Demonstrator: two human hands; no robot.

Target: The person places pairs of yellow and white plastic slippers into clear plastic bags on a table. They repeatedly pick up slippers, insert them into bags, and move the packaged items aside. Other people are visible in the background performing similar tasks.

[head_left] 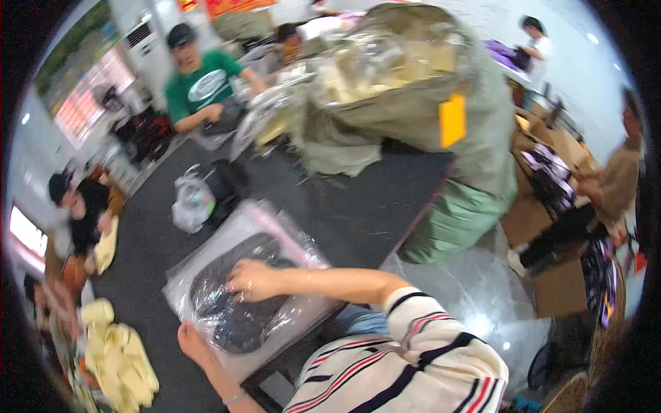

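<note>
A clear plastic bag (275, 234) with a dark folded garment (237, 310) inside lies flat on the dark table (344, 206) in front of me. My right hand (251, 279) rests palm down on the middle of the bag, fingers spread, pressing the plastic. My left hand (193, 344) is at the bag's near edge, thumb on top and fingers tucked under the plastic. A striped sleeve covers my right upper arm.
A big grey-green sack (413, 110) full of clear packets, with a yellow tag (452, 120), stands at the table's far side above a green sack (458, 217). A small knotted clear bag (193, 203) lies left. Yellow items (120, 358) are piled lower left. People sit around; cardboard boxes (551, 286) stand right.
</note>
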